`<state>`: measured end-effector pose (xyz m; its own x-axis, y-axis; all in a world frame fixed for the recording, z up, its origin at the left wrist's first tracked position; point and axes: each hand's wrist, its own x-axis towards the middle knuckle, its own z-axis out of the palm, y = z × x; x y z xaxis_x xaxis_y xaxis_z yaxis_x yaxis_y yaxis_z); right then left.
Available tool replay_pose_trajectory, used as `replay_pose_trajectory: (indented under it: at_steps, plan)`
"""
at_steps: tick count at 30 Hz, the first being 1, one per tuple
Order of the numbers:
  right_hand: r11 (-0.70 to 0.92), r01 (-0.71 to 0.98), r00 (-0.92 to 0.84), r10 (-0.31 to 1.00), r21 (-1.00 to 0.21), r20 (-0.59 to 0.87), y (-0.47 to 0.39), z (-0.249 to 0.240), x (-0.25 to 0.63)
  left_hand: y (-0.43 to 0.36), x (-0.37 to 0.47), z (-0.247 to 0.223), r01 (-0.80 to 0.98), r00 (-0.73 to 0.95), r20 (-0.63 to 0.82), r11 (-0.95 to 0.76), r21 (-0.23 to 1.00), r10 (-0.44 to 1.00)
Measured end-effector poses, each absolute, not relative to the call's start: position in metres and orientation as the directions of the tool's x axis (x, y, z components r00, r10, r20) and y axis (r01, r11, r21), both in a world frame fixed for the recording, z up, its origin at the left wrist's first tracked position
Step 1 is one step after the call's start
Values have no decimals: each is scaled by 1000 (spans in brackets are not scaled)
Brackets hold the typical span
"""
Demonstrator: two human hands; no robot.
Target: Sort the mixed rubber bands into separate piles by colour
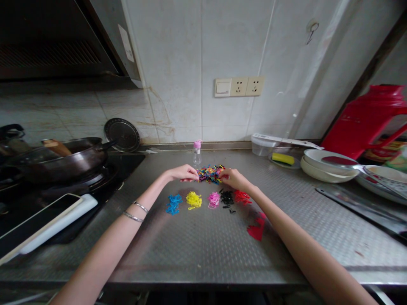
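A mixed heap of small coloured plastic loops or clips [210, 173] lies on the metal counter between my hands; their exact kind is too small to tell. My left hand [183, 173] is at the heap's left edge, fingers pinched together. At its right edge is my right hand [234, 178], fingertips closed among the pieces. Whatever either pinch holds is hidden. Nearer me runs a row of single-colour piles: blue [174, 204], yellow [193, 200], pink [213, 200], black [227, 198] and red [242, 197], the red one beside my right wrist.
Behind the heap stands a small clear bottle with a pink cap [197, 153]. A red scrap [257, 228] lies by my right forearm. To the left are a pan [63, 163] on the stove and a phone [41, 222]; bowls [327, 167] and a red thermos [365, 123] stand right.
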<state>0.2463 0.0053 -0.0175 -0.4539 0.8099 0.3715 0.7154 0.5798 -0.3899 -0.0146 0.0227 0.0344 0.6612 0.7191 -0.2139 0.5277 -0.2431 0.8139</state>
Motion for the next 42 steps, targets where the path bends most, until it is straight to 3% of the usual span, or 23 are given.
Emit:
replay_pose_trajectory:
  at_steps: [14, 24, 32, 42]
  plan:
    - [467, 804, -369, 878, -368, 306, 8, -23, 251, 31, -20, 26, 535, 660, -214, -251, 807, 720]
    - [496, 700, -323, 862, -514, 391, 21, -29, 260, 32, -21, 24, 529, 654, -212, -239, 814, 726]
    - [565, 681, -431, 824, -466, 368, 21, -34, 259, 33, -21, 22, 529, 651, -216, -232, 816, 728]
    - [514, 684, -324, 850, -518, 416, 14, -20, 262, 30, -20, 23, 539, 636, -219, -223, 812, 740]
